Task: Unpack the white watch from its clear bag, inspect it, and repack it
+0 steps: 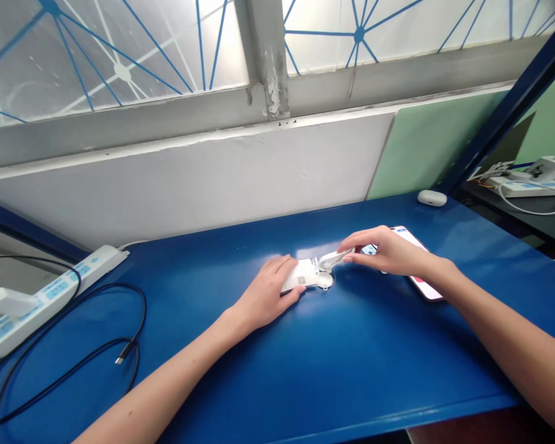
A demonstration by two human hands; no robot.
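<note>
My left hand [271, 293] lies on the blue table, its fingers and thumb around a small flat white packet [300, 275] with a printed square code and a dark lower edge. At the packet's right end sits a round white piece [324, 280], with something clear and shiny about it. My right hand [383, 250] pinches a slim white piece [337, 258] between thumb and fingers, tilted up just above the round piece. Whether the two white parts are joined I cannot tell. Behind my right hand and wrist lies a phone [428, 290] with its screen lit, partly covered.
A white power strip [58, 290] with a plugged-in white charger [13, 302] runs along the table's left side. A black cable [97, 348] loops beside it. A small white earbud case [431, 198] rests near the back right corner. A wall and windows stand behind the table [305, 370].
</note>
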